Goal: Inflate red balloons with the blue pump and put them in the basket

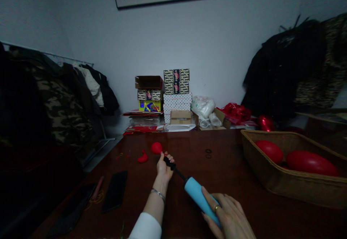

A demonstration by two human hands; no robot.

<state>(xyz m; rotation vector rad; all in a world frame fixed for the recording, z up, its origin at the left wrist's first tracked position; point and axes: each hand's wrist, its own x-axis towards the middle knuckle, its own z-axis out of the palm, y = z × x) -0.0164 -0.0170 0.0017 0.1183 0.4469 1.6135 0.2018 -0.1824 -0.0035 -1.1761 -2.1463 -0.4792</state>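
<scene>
A light blue hand pump [202, 199] with a black rod lies slanted above the dark table. My right hand [229, 213] is wrapped round its blue barrel at the near end. Farther forward, my left hand [165, 166] is closed round the black end of the pump. A small, partly filled red balloon [156, 148] sits at the fingertips of my left hand; its neck is hidden by the fingers. Just left of it, a limp red balloon [142, 156] rests on the table.
At the right stands a wicker basket [300, 188] holding red balloons. Two phones [115, 191] and a red stick [97, 188] with string lie at the left. Small dark rings [208, 153] lie mid-table. Stacked boxes [176, 101] stand beyond the far edge.
</scene>
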